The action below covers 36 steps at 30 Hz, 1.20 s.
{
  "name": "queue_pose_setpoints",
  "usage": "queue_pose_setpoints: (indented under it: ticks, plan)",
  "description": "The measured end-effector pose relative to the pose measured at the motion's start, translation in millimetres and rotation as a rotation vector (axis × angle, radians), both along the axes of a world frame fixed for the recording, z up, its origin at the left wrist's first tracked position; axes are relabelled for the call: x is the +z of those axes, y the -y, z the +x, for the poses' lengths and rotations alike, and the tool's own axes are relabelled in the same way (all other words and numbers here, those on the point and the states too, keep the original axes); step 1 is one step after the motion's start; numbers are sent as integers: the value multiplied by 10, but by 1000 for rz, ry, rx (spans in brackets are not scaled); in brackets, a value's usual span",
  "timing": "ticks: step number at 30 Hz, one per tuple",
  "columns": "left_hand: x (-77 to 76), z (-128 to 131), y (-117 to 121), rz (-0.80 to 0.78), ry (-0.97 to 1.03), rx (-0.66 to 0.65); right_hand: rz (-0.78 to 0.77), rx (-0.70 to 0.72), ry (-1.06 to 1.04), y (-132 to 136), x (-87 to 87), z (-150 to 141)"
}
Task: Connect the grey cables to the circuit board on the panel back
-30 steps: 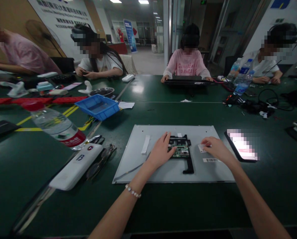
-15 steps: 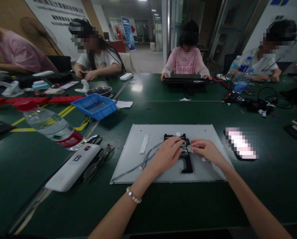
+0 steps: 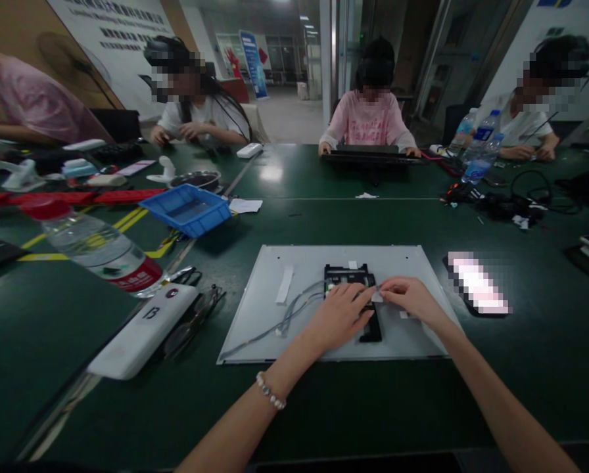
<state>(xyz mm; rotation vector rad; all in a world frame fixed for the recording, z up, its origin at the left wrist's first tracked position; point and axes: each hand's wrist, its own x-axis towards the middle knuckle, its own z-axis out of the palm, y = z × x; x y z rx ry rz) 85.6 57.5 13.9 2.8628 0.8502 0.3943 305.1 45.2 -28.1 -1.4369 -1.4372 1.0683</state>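
Note:
A flat grey-white panel point(image 3: 265, 295) lies on the table before me, with a black plastic bracket point(image 3: 372, 330) over its middle. Thin grey cables point(image 3: 287, 323) run from the bracket toward the panel's lower left corner. My left hand point(image 3: 342, 318) rests flat over the bracket, fingers extended, hiding part of it and its circuit board. Thumb and index finger of my right hand point(image 3: 411, 301) are pinched at the bracket's right edge, on a small piece of white tape point(image 3: 377, 297). Another white tape strip point(image 3: 285, 284) is stuck on the panel's left side.
Left of the panel are a white power bank point(image 3: 144, 335), glasses point(image 3: 193, 322), a tilted water bottle point(image 3: 102, 253) and a blue tray point(image 3: 188, 210). A phone point(image 3: 478, 282) lies to the right. Several people sit across the table; one holds a dark screen point(image 3: 371, 156).
My left hand has slid down and slightly right, uncovering the bracket's upper part. The right hand stays pinched at nearly the same spot.

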Motion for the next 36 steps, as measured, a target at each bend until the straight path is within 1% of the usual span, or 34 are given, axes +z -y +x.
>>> queue_pose_setpoints:
  ticks: [3, 7, 16, 20, 24, 28, 30, 32, 34, 36]
  plan:
    - [11, -1, 6, 25, -30, -21, 77, -7, 118, 6, -13, -30]
    - [16, -4, -5, 52, -52, -49, 167, -6, 269, 38, 49, -85]
    - [30, 10, 9, 71, -46, -49, 282, 68, 521, 102, 148, -182]
    - [34, 18, 9, 79, -57, -42, 278, 86, 516, 117, 189, -186]
    - [41, 34, 30, 60, -59, -45, 276, 58, 433, 119, 212, -164]
    - [113, 5, -21, -11, 25, -45, 249, 8, 346, 82, 174, -93]
    - [174, -73, -136, -41, 103, -7, 241, -9, 316, 65, 157, -60]
    - [228, -218, -316, -48, 187, 78, 250, -28, 301, 58, 157, -41]
    - [247, -432, -528, -27, 266, 229, 265, -43, 296, 61, 170, -39]
    - [217, -690, -730, -43, 293, 366, 275, -48, 295, 68, 184, -45]
